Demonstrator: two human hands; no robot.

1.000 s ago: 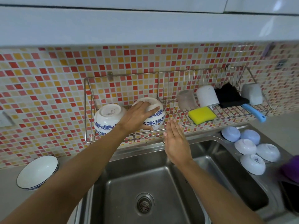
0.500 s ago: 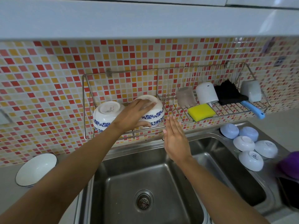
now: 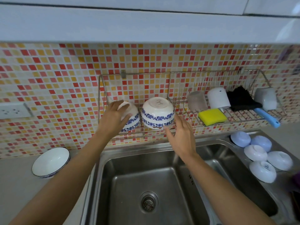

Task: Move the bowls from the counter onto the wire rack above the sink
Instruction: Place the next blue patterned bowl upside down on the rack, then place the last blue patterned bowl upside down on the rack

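Note:
Two white bowls with blue flower bands lie tilted, bases toward me, at the left end of the wire rack (image 3: pixel 181 73) above the sink. My left hand (image 3: pixel 113 118) is clasped over the left bowl (image 3: pixel 134 119), hiding most of it. My right hand (image 3: pixel 180 135) is spread open, its fingertips at the lower right rim of the right bowl (image 3: pixel 157 113). A third bowl (image 3: pixel 51 162), white with a thin blue rim, stands upright on the counter at the left.
The rack's right half holds upturned cups (image 3: pixel 218 98), a yellow sponge (image 3: pixel 211 116), a black cloth (image 3: pixel 241 101) and a blue-handled tool (image 3: pixel 267 117). Several small white bowls (image 3: pixel 261 159) lie face down on the right drainboard. The steel sink (image 3: pixel 146 184) is below; a wall socket (image 3: pixel 13 110) is at the left.
My left hand has shifted from the right rack bowl onto the left one. My right hand has risen to the right bowl's rim. The view has swung left.

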